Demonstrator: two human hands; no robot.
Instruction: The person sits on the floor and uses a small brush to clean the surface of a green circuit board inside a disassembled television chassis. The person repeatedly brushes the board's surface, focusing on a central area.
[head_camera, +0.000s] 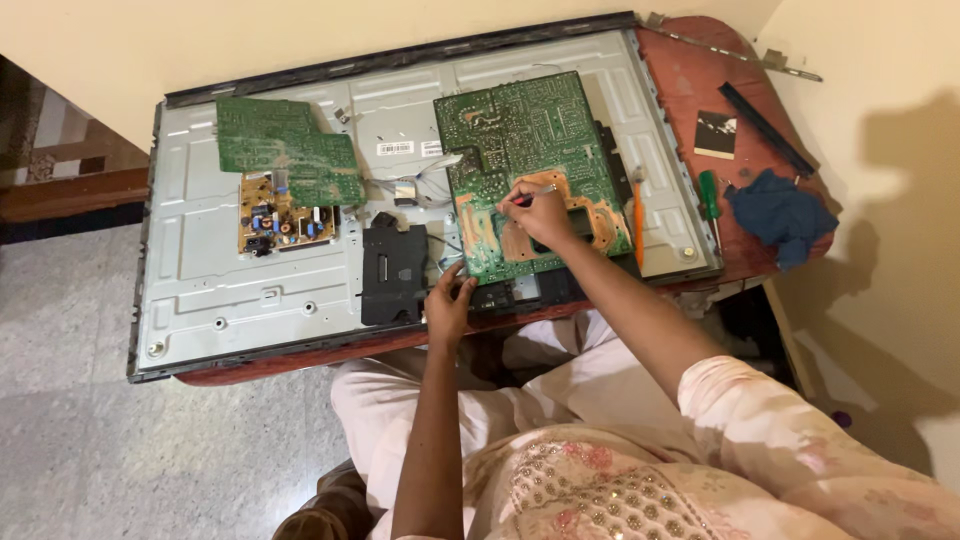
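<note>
A large green circuit board (525, 140) lies solder side up on the grey metal back of a flat television panel (220, 270). My right hand (540, 212) is closed on a thin red-handled tool (522, 199), its tip touching the board near the copper-coloured patch. My left hand (449, 305) grips the board's near left corner, beside a black plastic bracket (394, 272). A second green board (290, 150) lies at the panel's left, partly over a yellowish board with components (280, 215).
The panel rests on a reddish-brown table (690, 80). On the table's right end lie a green-handled screwdriver (709, 195), a blue cloth (782, 215), a black strip (765, 128) and a small dark card (715, 135). An orange-handled tool (638, 222) lies by the board. Walls stand close behind and right.
</note>
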